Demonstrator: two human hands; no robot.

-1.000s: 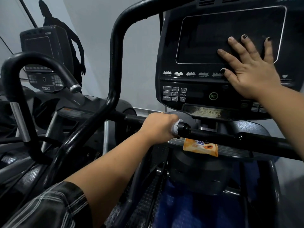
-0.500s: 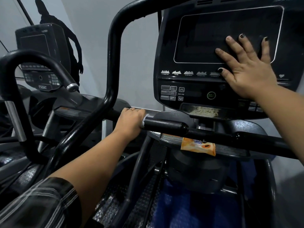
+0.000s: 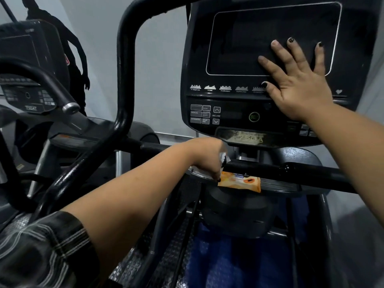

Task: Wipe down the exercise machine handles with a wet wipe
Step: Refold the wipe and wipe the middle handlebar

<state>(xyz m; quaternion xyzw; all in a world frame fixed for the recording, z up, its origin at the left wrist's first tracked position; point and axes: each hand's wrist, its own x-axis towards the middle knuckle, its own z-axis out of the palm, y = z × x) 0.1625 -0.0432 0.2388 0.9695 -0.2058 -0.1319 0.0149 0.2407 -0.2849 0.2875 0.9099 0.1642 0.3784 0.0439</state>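
handle (image 3: 259, 168) runs left-right; (left hand (image 3: 207, 153) grips)

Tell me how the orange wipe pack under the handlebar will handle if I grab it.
The orange wipe pack looks like a soft film pouch, so it would probably flex rather than stay stiff. It lies flat on the ribbed ledge, so rolling or tipping seems unlikely. Its smooth printed wrapper may be slippery.

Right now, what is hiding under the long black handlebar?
An orange plastic packet lies on the ribbed black ledge beneath the handlebar. The bar covers its top edge, so part of its label is hidden.
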